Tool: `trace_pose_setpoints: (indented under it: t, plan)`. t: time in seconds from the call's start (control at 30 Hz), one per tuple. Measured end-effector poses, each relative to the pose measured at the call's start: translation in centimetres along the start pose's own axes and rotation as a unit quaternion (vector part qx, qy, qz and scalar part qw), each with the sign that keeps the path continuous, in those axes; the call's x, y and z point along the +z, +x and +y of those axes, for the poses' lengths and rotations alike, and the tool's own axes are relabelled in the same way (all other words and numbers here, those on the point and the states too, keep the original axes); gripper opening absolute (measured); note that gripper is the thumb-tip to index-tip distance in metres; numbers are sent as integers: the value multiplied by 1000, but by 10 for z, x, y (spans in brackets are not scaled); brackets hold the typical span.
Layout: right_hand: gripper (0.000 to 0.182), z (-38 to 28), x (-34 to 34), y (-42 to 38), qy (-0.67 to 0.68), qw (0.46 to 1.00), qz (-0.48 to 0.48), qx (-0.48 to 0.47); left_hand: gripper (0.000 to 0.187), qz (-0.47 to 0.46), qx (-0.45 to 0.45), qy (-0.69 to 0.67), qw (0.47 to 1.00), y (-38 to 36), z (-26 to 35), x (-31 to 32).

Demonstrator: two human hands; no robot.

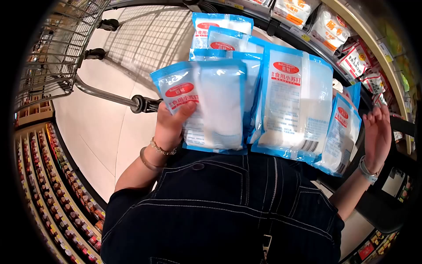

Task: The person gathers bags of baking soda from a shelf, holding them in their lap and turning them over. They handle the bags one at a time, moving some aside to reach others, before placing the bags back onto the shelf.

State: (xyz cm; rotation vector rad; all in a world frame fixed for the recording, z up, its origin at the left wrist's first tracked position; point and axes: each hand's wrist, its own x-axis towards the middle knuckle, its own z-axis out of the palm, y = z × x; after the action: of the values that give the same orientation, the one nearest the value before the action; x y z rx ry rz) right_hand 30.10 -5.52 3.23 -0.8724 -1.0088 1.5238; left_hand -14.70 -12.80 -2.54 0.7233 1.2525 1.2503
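Note:
Several blue-edged bags of white powder with red oval labels are bunched in front of my dark top. My left hand point(176, 116) grips the lower left bag point(222, 105), its thumb across the printed front and its other fingers hidden behind. A large bag point(294, 103) stands upright right of it, with its barcode at the bottom. Farther right a smaller bag point(340, 134) leans at a tilt. Behind the left bag, more bags point(222, 27) show their upper parts. My right hand point(377, 127) is raised beside the rightmost bag, fingers curled loosely, apart from the bags.
A wire shopping cart point(57, 48) with black wheels stands at the upper left on the tiled floor point(99, 136). Shelves of small jars point(66, 198) curve along the lower left. White packages point(332, 28) line the shelf at the upper right.

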Motion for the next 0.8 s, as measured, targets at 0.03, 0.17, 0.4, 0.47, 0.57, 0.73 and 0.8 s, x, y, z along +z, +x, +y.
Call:
trace_pose_setpoints:
  t: [0.03,0.17,0.4,0.47,0.57,0.73,0.8]
  plan:
    - [33,-1,16,10,-46,998,-40,2,30,-14,3,20,1000,4,0,-1]
    - [27,3,122,71,-320,944,-82,11,31,-61,20,57,996,22,9,11]
    - [43,95,190,192,-570,738,-359,-45,29,-120,-9,125,985,36,19,19]
    - [41,102,202,205,-591,703,-394,39,28,-98,69,110,987,37,11,18]
    - [25,112,206,210,-580,699,-418,21,27,-50,236,302,922,46,4,7]
    - [14,111,217,201,-494,753,-433,40,27,-87,116,119,982,49,2,8]
    - [17,109,220,197,-488,758,-428,61,26,-100,112,110,983,53,6,8]
